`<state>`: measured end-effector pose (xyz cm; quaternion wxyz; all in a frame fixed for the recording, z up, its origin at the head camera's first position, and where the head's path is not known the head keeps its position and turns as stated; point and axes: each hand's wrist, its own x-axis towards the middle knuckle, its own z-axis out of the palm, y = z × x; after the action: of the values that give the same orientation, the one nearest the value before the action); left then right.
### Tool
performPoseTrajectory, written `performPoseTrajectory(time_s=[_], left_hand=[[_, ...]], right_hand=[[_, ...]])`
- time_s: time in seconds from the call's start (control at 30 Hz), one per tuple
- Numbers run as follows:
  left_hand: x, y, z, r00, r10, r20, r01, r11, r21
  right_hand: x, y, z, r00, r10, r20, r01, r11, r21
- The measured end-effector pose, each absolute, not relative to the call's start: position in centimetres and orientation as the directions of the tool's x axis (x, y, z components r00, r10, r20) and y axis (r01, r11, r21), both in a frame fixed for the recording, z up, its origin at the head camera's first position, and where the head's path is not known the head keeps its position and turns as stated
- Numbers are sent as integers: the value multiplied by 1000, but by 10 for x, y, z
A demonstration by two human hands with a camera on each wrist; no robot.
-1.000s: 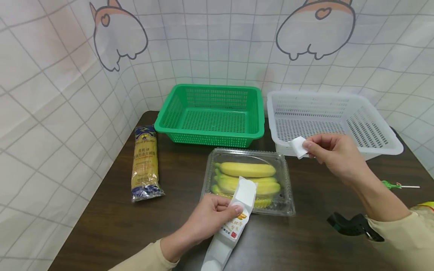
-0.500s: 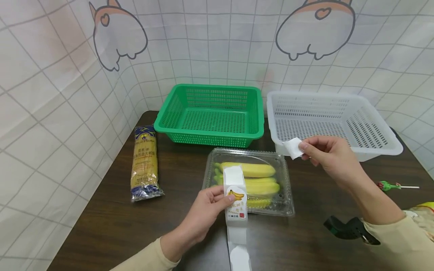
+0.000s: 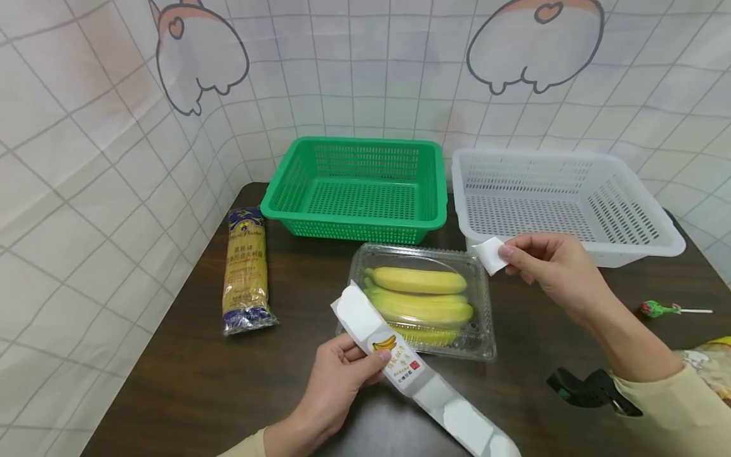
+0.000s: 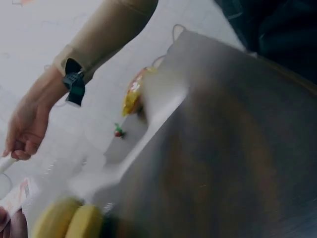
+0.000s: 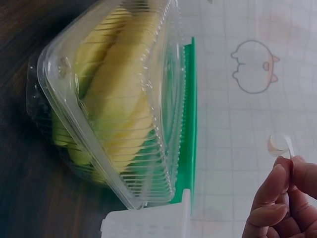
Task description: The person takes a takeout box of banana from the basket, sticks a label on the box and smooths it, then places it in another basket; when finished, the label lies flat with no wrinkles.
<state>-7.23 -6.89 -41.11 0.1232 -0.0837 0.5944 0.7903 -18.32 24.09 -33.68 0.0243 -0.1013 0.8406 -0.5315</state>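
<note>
Between thumb and fingers, my left hand [image 3: 337, 377] pinches a long white strip of banana labels [image 3: 454, 409]. One printed label with a banana picture shows beside the thumb, and the strip trails down to the right. My right hand [image 3: 556, 266] pinches a small white piece of label paper [image 3: 490, 255]; in the right wrist view this piece [image 5: 279, 144] looks thin and curled. Below and between the hands lies a closed clear plastic clamshell box [image 3: 484, 343] with several yellow bananas [image 3: 419, 280] inside. The strip's upper end overlaps the box's left front corner in the head view.
A green basket [image 3: 354, 227] and a white basket [image 3: 645, 249] stand at the back. A spaghetti pack [image 3: 245, 270] lies at the left. On the right are a lollipop [image 3: 657, 309] and a yellowish bag [image 3: 711, 365], partly behind the right sleeve.
The label strip has swung from trailing down-left, through upright, to trailing down-right. My left hand has moved slightly left and down. The right hand with its white piece has shifted a little left.
</note>
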Motion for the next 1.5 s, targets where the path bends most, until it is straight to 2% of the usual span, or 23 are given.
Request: performPoseTrajectory(time_s=[0.27,0.5,0.77,0.93,1.17,1.37,1.5], left_hand=[[-62,-76,-427,-920,64,-386,-382,-367,848],[-51,-80,-435,-873,75,-482,-473,-372,799],[-36,-80,-449,-786,201,-585,-610,-405,680],[-32,-76,-454,-736,247,-630,-672,-374,639],[-35,-71,-455,-723,286,-629,-691,-303,657],[-34,-75,-452,-648,416,-638,-752,-219,622],[-40,-76,-440,-604,550,-577,-733,-99,672]], right_hand=[[-181,237,-338,-976,-206,68,-154,436,-887],[-180,234,-337,-976,-209,60,-152,454,-878],[-179,234,-335,-977,-211,42,-141,479,-866],[-178,235,-334,-977,-213,23,-130,504,-854],[-176,233,-332,-976,-218,16,-132,530,-838],[-174,233,-333,-975,-223,14,-136,539,-831],[-173,231,-332,-971,-238,15,-148,552,-821]])
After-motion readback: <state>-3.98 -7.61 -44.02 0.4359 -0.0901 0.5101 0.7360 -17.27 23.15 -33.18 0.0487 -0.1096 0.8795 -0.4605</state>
